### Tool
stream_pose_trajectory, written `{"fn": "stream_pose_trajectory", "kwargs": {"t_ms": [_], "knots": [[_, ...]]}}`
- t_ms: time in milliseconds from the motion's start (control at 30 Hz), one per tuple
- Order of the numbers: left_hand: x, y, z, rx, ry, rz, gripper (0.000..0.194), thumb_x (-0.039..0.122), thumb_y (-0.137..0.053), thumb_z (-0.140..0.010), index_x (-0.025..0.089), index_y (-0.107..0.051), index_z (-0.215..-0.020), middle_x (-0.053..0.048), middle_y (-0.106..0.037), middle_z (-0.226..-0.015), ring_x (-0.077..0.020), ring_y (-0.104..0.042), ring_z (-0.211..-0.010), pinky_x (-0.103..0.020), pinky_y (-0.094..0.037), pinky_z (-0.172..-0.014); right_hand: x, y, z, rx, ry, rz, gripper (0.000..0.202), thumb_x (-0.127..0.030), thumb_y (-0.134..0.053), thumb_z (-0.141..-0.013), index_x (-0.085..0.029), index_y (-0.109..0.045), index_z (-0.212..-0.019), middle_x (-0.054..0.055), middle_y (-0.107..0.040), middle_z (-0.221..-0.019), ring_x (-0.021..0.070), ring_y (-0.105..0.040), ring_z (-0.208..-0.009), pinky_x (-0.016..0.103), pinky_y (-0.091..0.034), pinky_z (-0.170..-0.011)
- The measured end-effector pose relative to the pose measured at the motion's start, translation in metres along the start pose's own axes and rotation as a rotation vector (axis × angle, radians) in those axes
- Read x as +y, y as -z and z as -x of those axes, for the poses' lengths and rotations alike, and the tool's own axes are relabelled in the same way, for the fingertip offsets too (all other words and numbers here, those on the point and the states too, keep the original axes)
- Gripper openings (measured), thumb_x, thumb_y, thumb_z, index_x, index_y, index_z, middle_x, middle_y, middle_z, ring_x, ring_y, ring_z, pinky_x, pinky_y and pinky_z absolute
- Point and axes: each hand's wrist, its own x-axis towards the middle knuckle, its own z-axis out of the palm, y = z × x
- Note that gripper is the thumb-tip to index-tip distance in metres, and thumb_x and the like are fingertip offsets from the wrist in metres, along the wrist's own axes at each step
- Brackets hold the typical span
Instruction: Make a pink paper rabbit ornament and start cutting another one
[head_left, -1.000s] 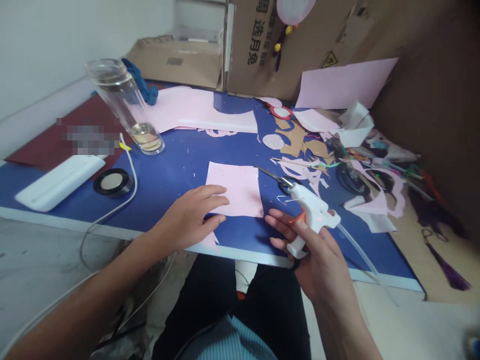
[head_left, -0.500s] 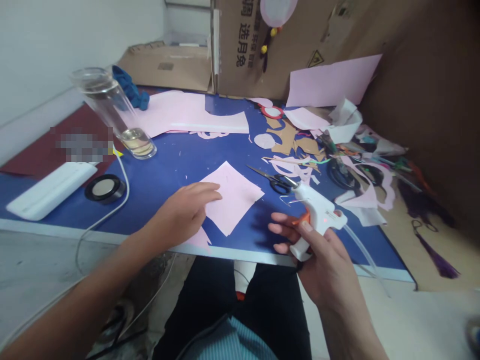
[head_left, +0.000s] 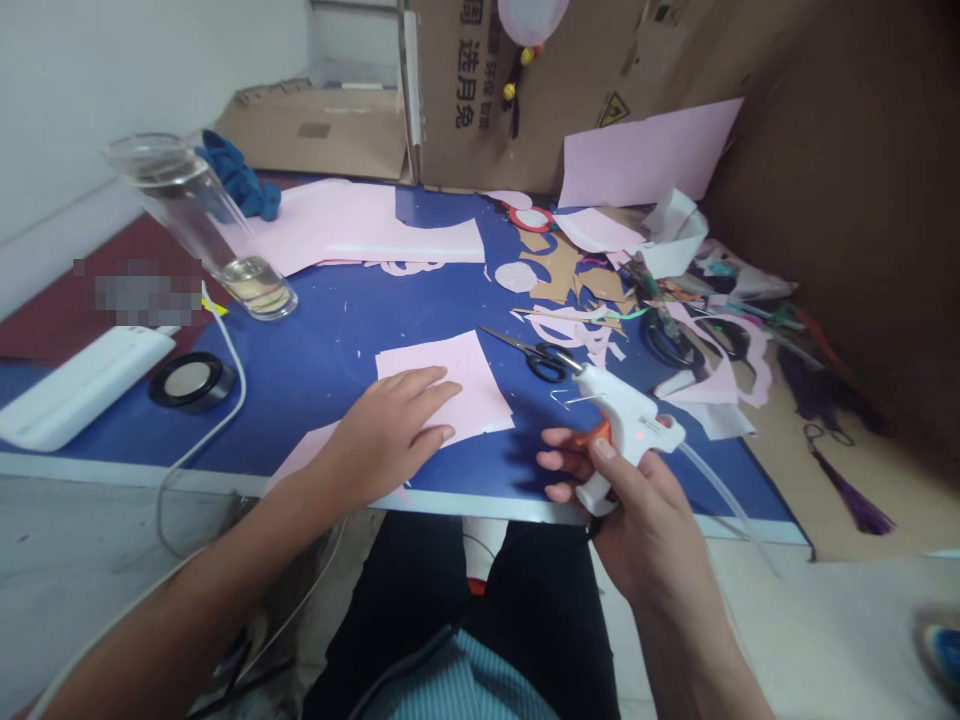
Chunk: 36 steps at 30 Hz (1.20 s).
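Blue table (head_left: 322, 335) carries it all; box (head_left: 525, 150) walls off the back, scraps (head_left: 555, 275) crowd the back right, bottle (head_left: 206, 235) leans in view back left. Left hand (head_left: 394, 430): palm down, fingers spread over the pink square (head_left: 484, 395); firm contact or not, can't tell. Right hand (head_left: 649, 520): wrapped round the glue gun (head_left: 622, 410), thumb on it, some fingertips loose. Square lies flat, front middle, maybe more than one layer. Progress, my read: square's cut out, stick (head_left: 720, 490) in the gun, light (head_left: 640, 435) on. No glue visible on the square, so gluing looks not yet done. Room: bare blue left of and behind the square; near edge close. Right's tighter: scissors (head_left: 534, 350) sit just beside the nozzle (head_left: 572, 364).
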Motion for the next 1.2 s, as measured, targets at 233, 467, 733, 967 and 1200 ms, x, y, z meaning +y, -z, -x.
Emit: {"fn": "stream_pose_trajectory", "kwargs": {"t_ms": [233, 467, 733, 967, 1200], "knots": [[-0.01, 0.003, -0.011, -0.084, -0.083, 0.041, 0.063, 0.0, -0.036, -0.096, 0.02, -0.065, -0.147, -0.008, -0.061, -0.162, -0.0252, -0.048, -0.157, -0.052, -0.039, -0.13, 0.002, 0.005, 0.0, 0.015, -0.005, 0.006, 0.045, -0.044, -0.098, -0.074, -0.019, -0.077, -0.105, 0.013, -0.084, -0.108, 0.0295, -0.084, -0.094, 0.027, -0.068, -0.057], [0.024, -0.009, -0.007, 0.09, -0.027, 0.122, 0.042, 0.038, -0.066, -0.103, 0.02, -0.068, -0.141, -0.014, -0.072, -0.145, -0.0324, -0.065, -0.138, -0.05, -0.051, -0.119, 0.003, -0.003, -0.005, 0.01, -0.004, -0.07, 0.041, -0.042, -0.099, -0.073, -0.023, -0.078, -0.102, 0.011, -0.082, -0.122, 0.037, -0.076, -0.124, 0.044, -0.072, -0.087], [0.027, -0.018, -0.008, 0.1, -0.007, 0.071, 0.053, 0.032, -0.076, -0.094, 0.022, -0.063, -0.145, -0.013, -0.072, -0.139, -0.0347, -0.066, -0.132, -0.052, -0.055, -0.112, -0.009, -0.016, -0.017, -0.094, -0.074, -0.117, 0.043, -0.037, -0.098, -0.076, -0.023, -0.075, -0.109, 0.012, -0.081, -0.123, 0.0386, -0.073, -0.13, 0.053, -0.066, -0.102], [0.035, -0.021, -0.01, 0.143, 0.048, 0.076, 0.044, 0.025, -0.073, -0.095, 0.02, -0.066, -0.138, -0.012, -0.072, -0.132, -0.0316, -0.067, -0.124, -0.048, -0.055, -0.108, -0.007, -0.021, -0.023, -0.165, -0.129, -0.144, 0.041, -0.036, -0.097, -0.078, -0.024, -0.072, -0.108, 0.01, -0.081, -0.121, 0.0373, -0.068, -0.138, 0.055, -0.065, -0.104], [0.038, -0.024, -0.012, 0.165, 0.077, 0.063, 0.041, 0.025, -0.073, -0.095, 0.024, -0.067, -0.136, -0.01, -0.072, -0.129, -0.0316, -0.068, -0.121, -0.047, -0.055, -0.103, -0.008, -0.025, -0.026, -0.167, -0.167, -0.158, 0.04, -0.036, -0.097, -0.076, -0.024, -0.07, -0.103, 0.009, -0.081, -0.122, 0.037, -0.065, -0.141, 0.055, -0.065, -0.103]]}}
